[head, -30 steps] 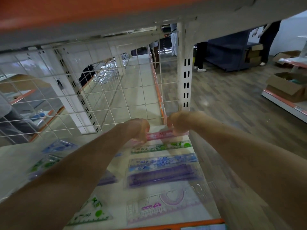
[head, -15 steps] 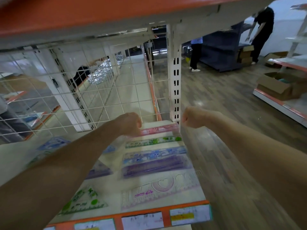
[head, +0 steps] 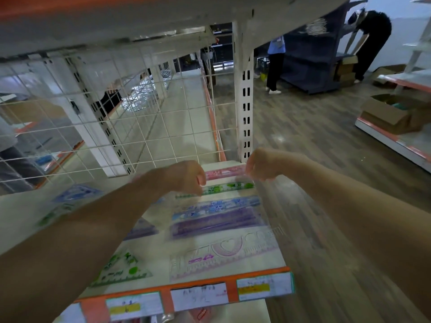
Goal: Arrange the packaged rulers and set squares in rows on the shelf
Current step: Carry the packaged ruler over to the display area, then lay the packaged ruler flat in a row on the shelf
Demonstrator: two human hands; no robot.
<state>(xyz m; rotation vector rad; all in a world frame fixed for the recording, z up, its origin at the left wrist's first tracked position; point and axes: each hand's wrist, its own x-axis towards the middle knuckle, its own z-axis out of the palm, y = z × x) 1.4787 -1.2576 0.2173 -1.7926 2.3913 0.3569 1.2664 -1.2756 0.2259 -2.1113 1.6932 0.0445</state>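
Since a second ago the left hand (head: 186,177) and right hand (head: 260,165) have spread to the ends of the pink ruler (head: 225,171), rearmost on the shelf (head: 156,251), both curled though any grip is unclear; its row looks nearly set

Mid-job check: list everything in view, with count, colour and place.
shelf: one, cream, orange front edge
pink ruler pack: one, pink, rearmost right
green ruler pack: one, green, next forward
blue ruler pack: one, blue, next forward
purple ruler pack: one, purple, next forward
heart-protractor set: one, clear, frontmost right
green set square: one, green, front left
purple set square: one, purple, beside left arm
blue set square: one, blue, rear left
price labels: three, white, shelf front
wire mesh: one, white, behind shelf
cardboard box: one, brown, far right
people: two, blue and black tops, background
left hand: one, curled, pink pack's left end
right hand: one, curled, its right end; grip unclear
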